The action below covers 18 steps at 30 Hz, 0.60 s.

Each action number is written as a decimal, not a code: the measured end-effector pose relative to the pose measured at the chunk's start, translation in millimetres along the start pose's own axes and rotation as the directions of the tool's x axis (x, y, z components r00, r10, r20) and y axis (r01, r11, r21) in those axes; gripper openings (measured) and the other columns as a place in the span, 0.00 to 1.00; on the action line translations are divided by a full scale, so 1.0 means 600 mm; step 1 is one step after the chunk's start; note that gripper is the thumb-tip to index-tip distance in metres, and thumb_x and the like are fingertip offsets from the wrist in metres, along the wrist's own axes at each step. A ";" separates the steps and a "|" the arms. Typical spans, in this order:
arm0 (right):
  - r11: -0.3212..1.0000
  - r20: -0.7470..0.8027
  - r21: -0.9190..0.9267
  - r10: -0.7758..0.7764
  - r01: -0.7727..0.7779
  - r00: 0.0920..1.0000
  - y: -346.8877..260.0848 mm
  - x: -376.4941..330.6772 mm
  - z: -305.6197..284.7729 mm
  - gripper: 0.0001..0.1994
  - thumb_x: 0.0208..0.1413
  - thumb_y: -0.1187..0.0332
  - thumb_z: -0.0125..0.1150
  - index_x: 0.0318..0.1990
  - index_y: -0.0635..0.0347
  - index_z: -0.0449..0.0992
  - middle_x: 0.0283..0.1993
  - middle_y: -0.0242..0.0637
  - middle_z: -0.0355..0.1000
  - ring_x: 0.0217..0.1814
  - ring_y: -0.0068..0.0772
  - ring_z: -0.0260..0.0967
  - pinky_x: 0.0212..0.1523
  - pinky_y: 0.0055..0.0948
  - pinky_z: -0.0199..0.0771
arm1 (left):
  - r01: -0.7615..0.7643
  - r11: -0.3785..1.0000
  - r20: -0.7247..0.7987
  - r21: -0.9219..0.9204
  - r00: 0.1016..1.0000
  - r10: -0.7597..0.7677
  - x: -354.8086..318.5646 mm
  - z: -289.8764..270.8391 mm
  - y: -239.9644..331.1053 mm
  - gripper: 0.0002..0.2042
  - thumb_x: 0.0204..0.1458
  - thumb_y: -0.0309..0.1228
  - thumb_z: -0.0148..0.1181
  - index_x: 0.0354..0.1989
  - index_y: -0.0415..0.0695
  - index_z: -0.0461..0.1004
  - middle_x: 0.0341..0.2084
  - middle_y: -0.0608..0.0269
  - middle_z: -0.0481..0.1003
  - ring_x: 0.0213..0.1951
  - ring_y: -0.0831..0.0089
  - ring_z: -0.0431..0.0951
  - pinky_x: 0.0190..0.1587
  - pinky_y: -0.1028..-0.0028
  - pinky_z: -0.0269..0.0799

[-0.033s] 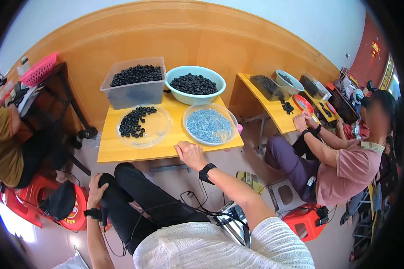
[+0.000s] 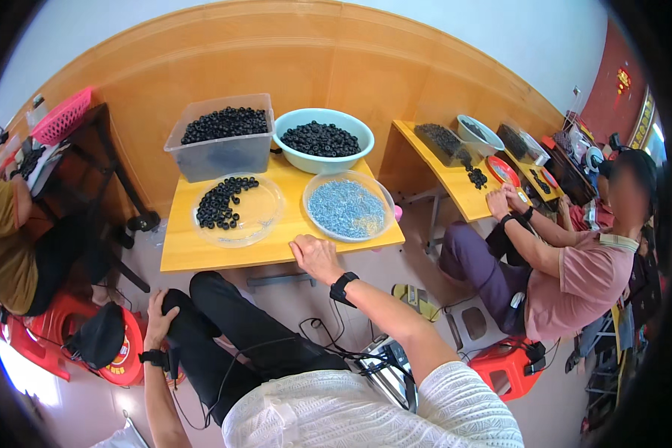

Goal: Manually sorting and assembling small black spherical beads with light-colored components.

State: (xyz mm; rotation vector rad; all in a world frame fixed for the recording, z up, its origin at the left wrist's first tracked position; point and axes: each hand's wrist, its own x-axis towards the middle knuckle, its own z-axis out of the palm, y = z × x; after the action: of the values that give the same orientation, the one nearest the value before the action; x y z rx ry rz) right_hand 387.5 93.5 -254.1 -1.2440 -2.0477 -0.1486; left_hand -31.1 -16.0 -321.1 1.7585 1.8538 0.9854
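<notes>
- Fingers point(image 2: 300, 246) of the right hand point(image 2: 319, 260) rest on the front edge of the surface, right of its middle; they look bent and close together, and from my remote seat I cannot tell whether anything sits beneath them. I see the left hand point(image 2: 159, 317) draped over the left knee point(image 2: 178, 299), its fingers loosely parted.
- Wood panelling point(image 2: 201, 60) is the biggest thing I get on my feed, bowed by the lens and running behind the furniture.
- Next I have the yellow table point(image 2: 265, 254), its front edge facing the knees.
- Off to the right I see a co-worker point(image 2: 575, 291) in a pink top, both hands together at the edge of a second yellow table point(image 2: 463, 198).
- At the table's back-left corner I find a clear bin point(image 2: 220, 158), heaped with black rings point(image 2: 228, 125).
- Just right of it, by the back edge, stands a light blue basin point(image 2: 313, 162), also loaded with black rings.
- In front of these I count two round trays: the left tray point(image 2: 260, 200) lies near the left edge, its black rings in a crescent along its left side.
- The right tray point(image 2: 389, 205) sits near the front-right corner, just beyond the right hand.
- Smallest, I make out blue-silver bits point(image 2: 340, 201) covering that tray's bottom, with a golden patch point(image 2: 371, 224) toward the front.
</notes>
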 end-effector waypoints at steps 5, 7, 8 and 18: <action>0.999 0.014 -0.021 0.035 -0.035 0.999 -0.001 0.001 -0.007 0.09 0.50 0.65 0.54 0.23 0.59 0.69 0.21 0.43 0.69 0.21 0.45 0.69 0.20 0.38 0.68 | 0.015 0.994 -0.031 -0.107 0.999 -0.018 0.005 0.003 -0.017 0.29 0.42 0.30 0.62 0.57 0.46 0.61 0.56 0.49 0.56 0.60 0.55 0.53 0.62 0.65 0.47; 0.998 0.017 -0.038 0.047 -0.046 0.999 -0.001 0.002 -0.005 0.09 0.50 0.65 0.54 0.22 0.59 0.69 0.21 0.43 0.69 0.21 0.45 0.69 0.20 0.38 0.68 | 0.013 0.999 0.017 -0.049 1.000 -0.012 0.001 0.000 -0.005 0.33 0.43 0.30 0.62 0.60 0.47 0.56 0.58 0.48 0.52 0.61 0.53 0.51 0.62 0.64 0.47; 0.998 0.018 -0.043 0.046 -0.045 0.999 0.000 0.004 -0.004 0.09 0.50 0.65 0.54 0.22 0.59 0.69 0.21 0.43 0.69 0.21 0.45 0.69 0.20 0.38 0.68 | 0.014 0.999 0.019 -0.050 1.000 -0.013 0.002 -0.003 -0.001 0.33 0.43 0.30 0.62 0.60 0.47 0.56 0.58 0.48 0.52 0.61 0.53 0.51 0.62 0.64 0.47; 0.999 0.000 -0.042 0.033 -0.033 0.999 -0.009 0.002 -0.010 0.09 0.50 0.66 0.55 0.23 0.59 0.70 0.21 0.42 0.69 0.21 0.44 0.69 0.20 0.38 0.68 | 0.063 0.990 0.118 0.126 0.990 -0.078 -0.012 -0.008 0.007 0.38 0.44 0.36 0.61 0.63 0.50 0.47 0.61 0.47 0.43 0.61 0.45 0.46 0.62 0.59 0.47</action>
State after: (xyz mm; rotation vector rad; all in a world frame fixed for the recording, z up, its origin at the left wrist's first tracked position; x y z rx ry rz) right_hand 385.6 89.0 -247.5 -1.3029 -2.0328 -0.1768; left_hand -30.5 -24.5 -316.0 1.7670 1.9195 0.7335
